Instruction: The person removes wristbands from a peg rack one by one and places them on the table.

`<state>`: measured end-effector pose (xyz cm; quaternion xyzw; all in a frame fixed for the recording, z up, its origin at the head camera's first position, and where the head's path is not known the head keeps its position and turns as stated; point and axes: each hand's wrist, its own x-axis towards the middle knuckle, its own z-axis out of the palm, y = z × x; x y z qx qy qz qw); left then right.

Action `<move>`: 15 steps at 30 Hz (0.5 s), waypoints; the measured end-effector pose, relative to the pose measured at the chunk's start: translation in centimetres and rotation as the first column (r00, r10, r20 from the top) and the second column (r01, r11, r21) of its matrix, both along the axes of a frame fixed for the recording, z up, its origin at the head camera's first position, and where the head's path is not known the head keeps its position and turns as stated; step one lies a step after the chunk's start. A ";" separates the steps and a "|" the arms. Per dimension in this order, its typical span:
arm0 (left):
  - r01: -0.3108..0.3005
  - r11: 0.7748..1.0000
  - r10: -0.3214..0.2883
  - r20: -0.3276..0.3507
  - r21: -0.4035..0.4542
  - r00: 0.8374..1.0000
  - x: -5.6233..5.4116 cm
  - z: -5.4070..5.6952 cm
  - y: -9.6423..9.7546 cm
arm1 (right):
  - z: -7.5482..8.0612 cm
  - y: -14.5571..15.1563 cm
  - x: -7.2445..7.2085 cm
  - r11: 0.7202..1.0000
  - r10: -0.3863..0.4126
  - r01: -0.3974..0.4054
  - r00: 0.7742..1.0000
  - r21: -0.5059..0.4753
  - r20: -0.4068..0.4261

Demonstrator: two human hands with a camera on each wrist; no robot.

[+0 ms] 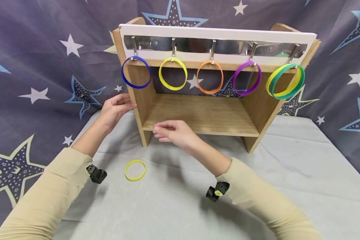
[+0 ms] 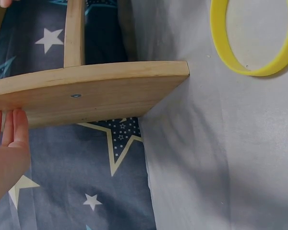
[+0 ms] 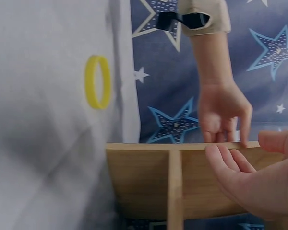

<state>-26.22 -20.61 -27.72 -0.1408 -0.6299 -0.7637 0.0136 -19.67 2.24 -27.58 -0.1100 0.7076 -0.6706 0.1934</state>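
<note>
Near the far edge of the cloth-covered table [image 1: 312, 143], a wooden shelf stand [image 1: 202, 111] is shown in the head view, with a metal hook strip [image 1: 195, 45] mounted across its top front. From the hooks are hung a blue wristband [image 1: 137, 87], a yellow wristband [image 1: 173, 89], an orange wristband [image 1: 211, 92] and a purple wristband [image 1: 246, 93], with a yellow and a green wristband [image 1: 280, 98] sharing the rightmost one. The stand's left panel [image 1: 144, 100] is touched by the left hand [image 1: 115, 110]; nothing is seen held in the right hand [image 1: 177, 133], loosely bent near the lower left front corner. On the table, before that corner, a loose yellow wristband [image 1: 135, 179] is laid flat. By the left wrist view, straight fingers [image 2: 20, 127] are rested on the panel's outer face; the wood is judged stiff and much heavier than any band, best taken by both side panels. The loose band is judged light, soft, springy and hardly breakable, best pinched at its rim. By the right wrist view, the right thumb is parted from the fingers; whether the panel's edge is touched by them cannot be told.
</note>
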 end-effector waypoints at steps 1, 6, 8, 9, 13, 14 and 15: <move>0.001 1.000 -0.001 0.002 0.001 1.000 0.0 0.0 0.0 | 0.3 0.1 0.0 1.000 -0.001 0.001 1.000 0.002 -0.009; 0.007 1.000 -0.007 0.010 0.003 1.000 0.0 0.0 0.0 | 1.6 0.6 0.3 0.999 -0.013 0.016 0.997 0.038 -0.073; 0.007 1.000 -0.007 0.011 0.001 1.000 0.0 0.0 0.0 | 2.1 0.8 0.4 0.998 -0.019 0.025 0.994 0.058 -0.104; 0.007 1.000 -0.007 0.010 -0.002 1.000 0.0 0.0 0.0 | 2.4 0.9 0.5 0.998 -0.021 0.029 0.993 0.064 -0.118; 0.005 1.000 -0.005 0.010 -0.008 1.000 0.0 0.1 0.0 | 3.3 1.0 0.7 0.995 -0.027 0.043 0.985 0.091 -0.170; 0.004 1.000 -0.004 0.011 -0.011 1.000 0.0 0.1 0.0 | 3.6 1.1 0.8 0.994 -0.028 0.047 0.982 0.096 -0.186; 0.003 1.000 -0.003 0.013 -0.013 1.000 0.0 0.1 0.0 | 3.8 1.1 0.8 0.993 -0.031 0.052 0.979 0.101 -0.201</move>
